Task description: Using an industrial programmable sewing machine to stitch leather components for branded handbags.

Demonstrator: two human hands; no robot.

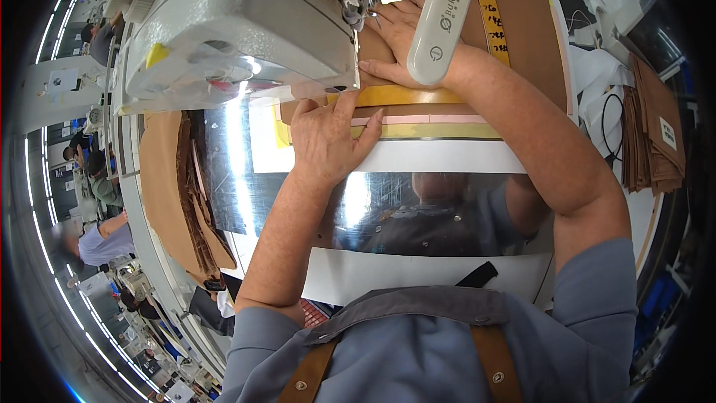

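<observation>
A large white sewing machine (246,30) stands over the work at the upper left, its needle area (355,22) near my hands. My right hand (399,41) lies flat with fingers spread on a brown panel (529,52), inside a yellow frame-shaped template (418,97) with handwritten marks. Fingers extended and thumb apart, my left hand (328,134) rests on the near edge of the work, its fingertips just below the machine head. A pink strip (432,119) and a pale yellow strip (455,130) run along that edge. A white paddle-shaped device (441,22) partly covers my right hand.
A shiny metal plate (388,216) lies between the work and my body. Stacked brown pieces (168,194) sit at the left, and more brown pieces (649,130) hang at the right beside a black cable (605,127). Other people (104,242) work at the far left.
</observation>
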